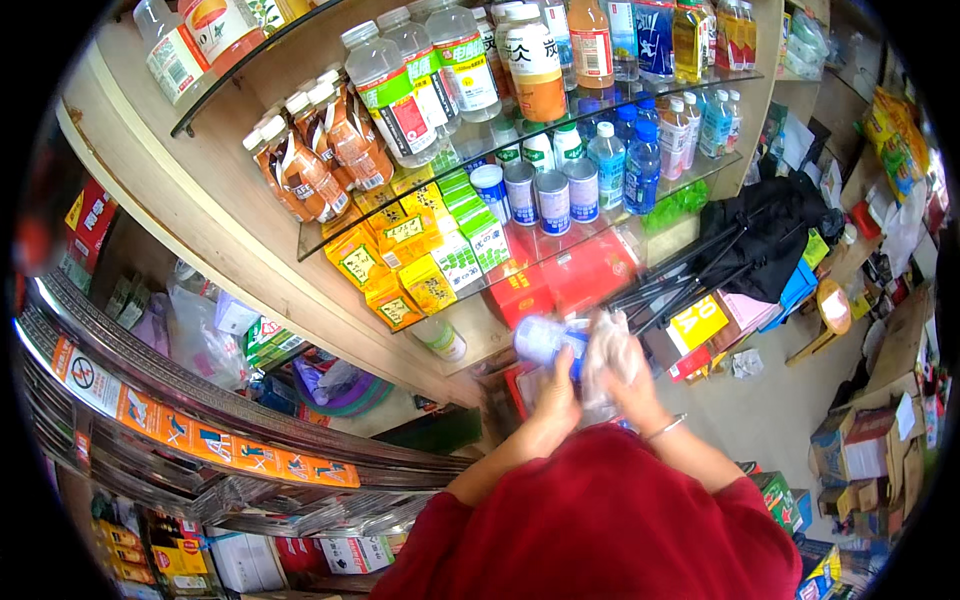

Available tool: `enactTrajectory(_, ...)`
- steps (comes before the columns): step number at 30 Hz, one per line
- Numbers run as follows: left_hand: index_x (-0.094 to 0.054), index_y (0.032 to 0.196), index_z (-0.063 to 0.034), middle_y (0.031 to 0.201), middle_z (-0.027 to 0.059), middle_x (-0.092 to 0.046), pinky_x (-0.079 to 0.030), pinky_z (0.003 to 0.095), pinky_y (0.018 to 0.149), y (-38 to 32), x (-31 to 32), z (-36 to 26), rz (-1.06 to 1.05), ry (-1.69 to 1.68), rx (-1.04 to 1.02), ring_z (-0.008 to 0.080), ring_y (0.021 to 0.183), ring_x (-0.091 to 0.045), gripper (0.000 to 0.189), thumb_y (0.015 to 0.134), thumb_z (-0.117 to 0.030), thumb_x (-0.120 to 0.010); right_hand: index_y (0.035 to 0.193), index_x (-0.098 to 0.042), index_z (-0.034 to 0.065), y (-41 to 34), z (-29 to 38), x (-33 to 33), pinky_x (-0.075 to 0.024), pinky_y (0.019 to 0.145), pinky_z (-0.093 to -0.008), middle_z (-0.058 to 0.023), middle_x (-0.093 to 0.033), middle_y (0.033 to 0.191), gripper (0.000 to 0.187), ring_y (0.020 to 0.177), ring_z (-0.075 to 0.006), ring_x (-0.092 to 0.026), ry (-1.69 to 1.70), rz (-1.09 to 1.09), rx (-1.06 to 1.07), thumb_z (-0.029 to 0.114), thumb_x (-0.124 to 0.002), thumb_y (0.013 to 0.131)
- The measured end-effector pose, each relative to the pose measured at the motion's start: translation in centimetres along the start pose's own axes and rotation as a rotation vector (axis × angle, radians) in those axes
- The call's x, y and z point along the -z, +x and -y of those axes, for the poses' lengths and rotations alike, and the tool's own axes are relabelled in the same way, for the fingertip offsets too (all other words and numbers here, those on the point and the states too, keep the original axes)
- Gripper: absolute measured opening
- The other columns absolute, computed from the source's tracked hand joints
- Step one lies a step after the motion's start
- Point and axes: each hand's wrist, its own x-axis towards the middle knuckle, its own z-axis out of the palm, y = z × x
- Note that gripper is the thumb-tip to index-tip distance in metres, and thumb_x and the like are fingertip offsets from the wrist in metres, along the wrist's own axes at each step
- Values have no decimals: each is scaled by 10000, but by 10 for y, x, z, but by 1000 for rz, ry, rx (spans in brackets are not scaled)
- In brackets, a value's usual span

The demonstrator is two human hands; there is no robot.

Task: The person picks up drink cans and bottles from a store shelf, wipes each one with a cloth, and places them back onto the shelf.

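My left hand [556, 409] holds a pale lavender and blue drink can [537, 340], tipped on its side and blurred. A crumpled whitish cloth [606, 352] is gripped in my right hand [636, 384], close beside the can's end. Whether the cloth touches the can is hard to tell. Beyond my hands, similar lavender cans [553, 202] stand upright on a glass shelf [637, 204]. Next to them are stacked green and white drink cartons [471, 232] and yellow drink cartons [401, 232]. Red boxes [589, 270] sit on the level below.
An upper glass shelf [720, 84] carries large drink bottles [465, 67]. Black folded umbrella-like fabric with rods [757, 240] juts in at the right. A metal ladder [262, 420] with orange warning labels crosses the left. Cardboard boxes [862, 442] stand on the floor at right.
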Motion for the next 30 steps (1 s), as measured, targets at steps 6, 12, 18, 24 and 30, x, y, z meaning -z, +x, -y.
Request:
enactTrajectory(6,-455,1243,-70,1185,53,-540,-382,381,1005,-34,-12,-23,158,-11,-101,201,1121,-509,515,858,-370,-620,1262,-428,-13,-3,31,-46,-356,999,-324,-84,-504,1210,444,1149,-188,-476,168,-292,-60,134,-591,876)
enactTrajectory(12,-419,1273,-68,1234,44,-496,-296,412,1061,-34,17,-28,105,8,-296,210,1158,-463,470,878,-254,-593,1254,-488,24,17,12,-57,-462,865,-300,-52,-600,1117,421,984,-161,-584,716,-345,-545,157,-609,873)
enactTrajectory(18,-407,1272,-35,1203,65,-509,-331,410,1046,-55,63,-45,2,69,-358,216,1131,-490,453,876,-197,-555,1194,-518,9,46,-32,-38,-450,891,-315,-88,-600,1113,506,1009,-187,-578,61,68,-406,84,-714,734)
enactTrajectory(24,-513,1102,-41,1072,81,-548,-429,364,859,-90,115,-58,-115,1076,-601,208,960,-541,329,805,-178,-545,1204,-474,24,181,-13,-51,-401,963,-402,-204,-513,1165,624,1097,-377,-504,-746,335,470,132,-724,642)
enactTrajectory(30,-476,1125,-43,1032,61,-538,-452,396,842,-108,59,-32,-382,1,-287,219,934,-541,461,750,-216,-678,1283,-419,21,263,-51,-58,-408,976,-391,-223,-509,1207,831,1146,-370,-489,-1122,825,345,237,-769,561)
